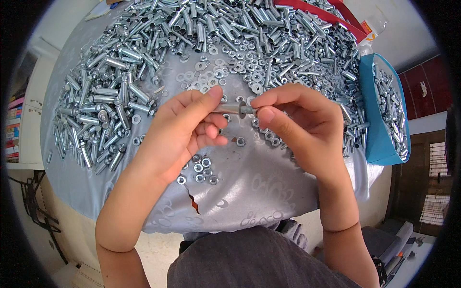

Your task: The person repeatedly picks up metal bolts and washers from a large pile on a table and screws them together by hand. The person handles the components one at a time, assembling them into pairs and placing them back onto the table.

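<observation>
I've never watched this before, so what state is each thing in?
Bolt: roughly level, held
Washer: around the bolt
Left hand: gripping the bolt
Right hand: pinching its threaded end
Blue box: open, well filled
Red box: open, partly out of view
Tablecloth: spread, slightly wrinkled

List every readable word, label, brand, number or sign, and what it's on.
No text is legible.
Orange-and-white label, upper right: too small to read.
Stacked coloured items, far left: too small and blurred.
Held metal fastener: no lettering distinguishable.
</observation>
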Demonstrator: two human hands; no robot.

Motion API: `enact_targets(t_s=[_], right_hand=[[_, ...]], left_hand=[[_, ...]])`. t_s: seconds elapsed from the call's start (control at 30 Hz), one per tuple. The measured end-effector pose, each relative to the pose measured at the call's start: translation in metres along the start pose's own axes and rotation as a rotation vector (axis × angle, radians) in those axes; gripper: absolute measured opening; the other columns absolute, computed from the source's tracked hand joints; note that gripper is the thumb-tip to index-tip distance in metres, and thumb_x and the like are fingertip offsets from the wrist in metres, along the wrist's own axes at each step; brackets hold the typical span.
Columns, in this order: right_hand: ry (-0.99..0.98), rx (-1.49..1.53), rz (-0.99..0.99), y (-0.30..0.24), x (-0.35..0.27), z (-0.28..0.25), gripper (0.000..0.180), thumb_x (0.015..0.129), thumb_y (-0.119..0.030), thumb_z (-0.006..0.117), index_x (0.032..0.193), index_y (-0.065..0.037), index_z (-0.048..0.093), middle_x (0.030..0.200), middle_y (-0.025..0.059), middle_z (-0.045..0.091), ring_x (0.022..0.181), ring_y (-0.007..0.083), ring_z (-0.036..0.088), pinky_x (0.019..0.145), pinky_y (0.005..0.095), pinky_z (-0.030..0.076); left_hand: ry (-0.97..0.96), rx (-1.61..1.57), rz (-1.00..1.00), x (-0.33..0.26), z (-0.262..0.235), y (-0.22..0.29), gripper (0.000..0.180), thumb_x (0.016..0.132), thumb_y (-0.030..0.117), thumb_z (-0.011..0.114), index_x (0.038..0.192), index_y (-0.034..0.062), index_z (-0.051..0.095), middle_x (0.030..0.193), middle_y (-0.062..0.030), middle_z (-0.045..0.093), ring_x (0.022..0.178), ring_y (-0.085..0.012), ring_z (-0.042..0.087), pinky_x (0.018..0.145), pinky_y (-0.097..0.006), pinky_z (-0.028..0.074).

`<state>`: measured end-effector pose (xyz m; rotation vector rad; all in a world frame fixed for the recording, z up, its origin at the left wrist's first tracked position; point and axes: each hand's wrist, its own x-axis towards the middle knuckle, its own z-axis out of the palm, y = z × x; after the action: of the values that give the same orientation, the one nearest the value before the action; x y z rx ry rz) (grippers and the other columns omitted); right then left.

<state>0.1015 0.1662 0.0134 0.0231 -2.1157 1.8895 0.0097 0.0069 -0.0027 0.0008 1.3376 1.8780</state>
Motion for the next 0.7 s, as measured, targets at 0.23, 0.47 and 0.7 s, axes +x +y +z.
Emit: enact_targets(t_s=[0.23, 0.47, 0.7], right_hand=[[0.045, 0.035, 0.082, 0.0, 0.001, 0.003, 0.012, 0.077, -0.004, 0.063, 0.088, 0.002, 0.06, 0.083, 0.0042, 0.061, 0.074, 0.0082, 0.055, 0.069, 0.0216, 0.044], [0.024, -0.345, -0.209, 0.011, 0.003, -0.001, 0.013, 0.073, -0.003, 0.065, 0.085, -0.002, 0.06, 0.077, 0.0059, 0.06, 0.067, 0.0121, 0.057, 0.062, 0.0236, 0.045], [-0.006, -0.565, -0.421, 0.008, 0.004, 0.003, 0.017, 0.067, -0.002, 0.069, 0.082, -0.001, 0.059, 0.076, 0.0071, 0.059, 0.068, 0.0152, 0.057, 0.061, 0.0243, 0.044]], left_hand=[[-0.099, 0.03, -0.037, 0.004, -0.008, 0.001, 0.025, 0.082, 0.029, 0.06, 0.075, 0.006, 0.052, 0.067, -0.0043, 0.058, 0.054, -0.0062, 0.054, 0.057, -0.024, 0.052], [-0.084, 0.019, -0.024, 0.005, -0.009, -0.002, 0.026, 0.083, 0.029, 0.059, 0.077, 0.0048, 0.053, 0.068, -0.0047, 0.059, 0.055, -0.0068, 0.055, 0.058, -0.025, 0.052], [-0.097, 0.019, -0.034, 0.002, -0.006, 0.0, 0.026, 0.082, 0.029, 0.059, 0.078, 0.0043, 0.053, 0.069, -0.0054, 0.06, 0.056, -0.0077, 0.056, 0.059, -0.025, 0.053]])
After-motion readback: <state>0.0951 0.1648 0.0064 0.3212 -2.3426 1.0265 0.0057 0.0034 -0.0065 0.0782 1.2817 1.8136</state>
